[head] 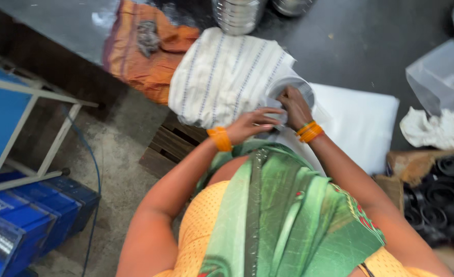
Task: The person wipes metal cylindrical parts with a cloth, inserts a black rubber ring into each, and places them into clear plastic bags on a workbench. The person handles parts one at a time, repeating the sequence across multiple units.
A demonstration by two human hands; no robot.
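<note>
body: green drape (288,215) over orange blouse (201,225), nearest camera, 6 o'clock
blue crates (27,220): 8 o'clock, on concrete floor, under a pale metal frame (47,138)
orange cloth (145,56): 11 o'clock, bunched at dark table (370,46) edge
wooden pallet (170,143): centre-left, under the striped cloth
striped cloth (222,77): white, thin dark lines, 12 o'clock, draped over table edge
left hand (252,124): orange bangle, fingers curled, pinching cloth edge beside the ring
round metal ring (293,87): part wrapped in cloth, 12 to 1 o'clock
right hand (294,106): orange bangles, closed on the ring's lower rim, touching left hand
white sheet (360,123): flat, 2 o'clock
black rings in box (437,195): 4 o'clock
</note>
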